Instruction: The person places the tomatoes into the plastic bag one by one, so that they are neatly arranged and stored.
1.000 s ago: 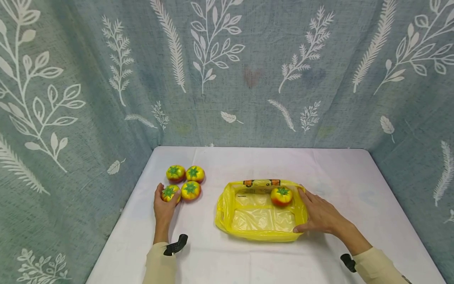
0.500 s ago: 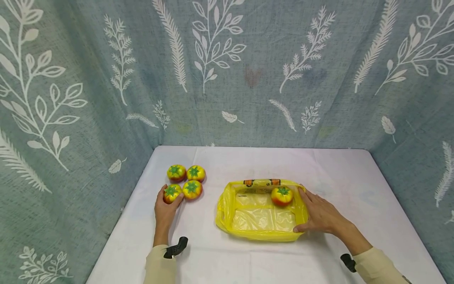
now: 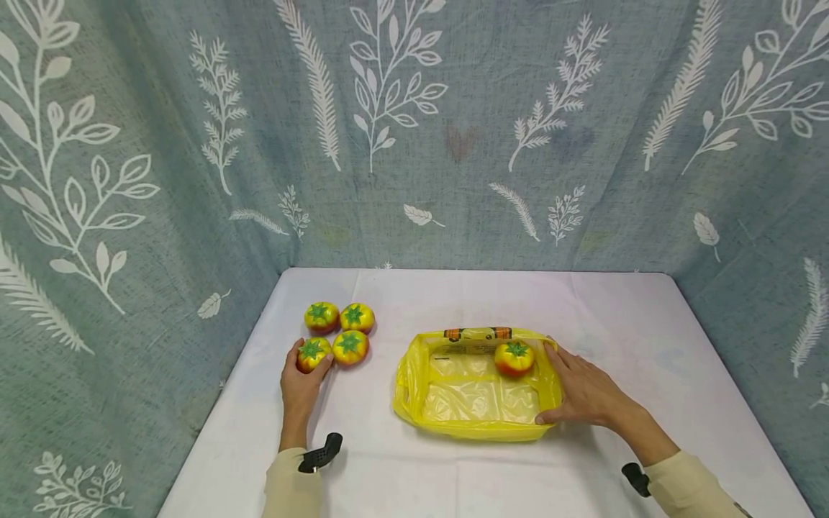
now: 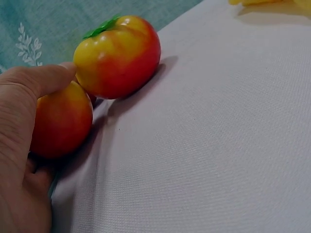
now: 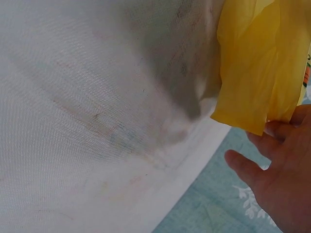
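White table [image 3: 388, 475], leafy curtain [image 3: 466, 223] behind. Left hand [image 3: 301, 385] has its fingers curled round a tomato-like fruit [image 3: 314, 351], right hand [image 3: 588, 391] is spread pretty wide against the yellow bag [image 3: 466, 430].

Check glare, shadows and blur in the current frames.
Head: bright, shine inside the yellow bag; left wrist: glossy highlights on the upper fruit, shadow on the white cloth beside it; right wrist: dimmer, broad shadow beside the yellow bag, right hand slightly soft.

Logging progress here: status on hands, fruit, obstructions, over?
Left hand gripping near-left fruit. Right hand touching open yellow bag, one fruit inside. Possible snag: another fruit close beside gripped one.
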`<control>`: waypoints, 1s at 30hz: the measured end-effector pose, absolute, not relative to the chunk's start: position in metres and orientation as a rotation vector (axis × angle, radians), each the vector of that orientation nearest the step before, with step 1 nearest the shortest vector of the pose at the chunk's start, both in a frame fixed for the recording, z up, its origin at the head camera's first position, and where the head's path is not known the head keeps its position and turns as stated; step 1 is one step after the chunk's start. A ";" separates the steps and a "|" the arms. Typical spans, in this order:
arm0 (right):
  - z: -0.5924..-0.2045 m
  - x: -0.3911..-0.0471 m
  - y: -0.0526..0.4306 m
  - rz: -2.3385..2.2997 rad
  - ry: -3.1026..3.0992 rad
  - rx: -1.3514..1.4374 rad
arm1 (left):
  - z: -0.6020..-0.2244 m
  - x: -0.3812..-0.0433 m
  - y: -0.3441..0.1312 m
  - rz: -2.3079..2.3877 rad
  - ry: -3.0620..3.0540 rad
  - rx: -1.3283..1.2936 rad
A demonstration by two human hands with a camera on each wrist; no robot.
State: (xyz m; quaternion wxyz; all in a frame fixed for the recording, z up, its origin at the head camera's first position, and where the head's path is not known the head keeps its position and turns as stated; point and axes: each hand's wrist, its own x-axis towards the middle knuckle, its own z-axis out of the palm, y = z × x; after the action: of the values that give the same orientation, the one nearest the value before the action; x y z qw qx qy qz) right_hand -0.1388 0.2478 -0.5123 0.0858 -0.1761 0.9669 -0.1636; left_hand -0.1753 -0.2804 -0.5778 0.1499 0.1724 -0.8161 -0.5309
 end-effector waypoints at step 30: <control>-0.511 -0.139 0.247 -0.478 2.895 -0.541 | -0.530 -0.178 -0.254 -1.557 -2.277 0.287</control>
State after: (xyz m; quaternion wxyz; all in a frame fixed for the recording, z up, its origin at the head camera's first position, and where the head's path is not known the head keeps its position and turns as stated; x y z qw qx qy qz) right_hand -0.1385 0.2470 -0.5111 0.0790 -0.1809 0.9673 -0.1596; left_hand -0.1783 -0.2539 -0.5304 0.1832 0.1017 -0.8072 -0.5519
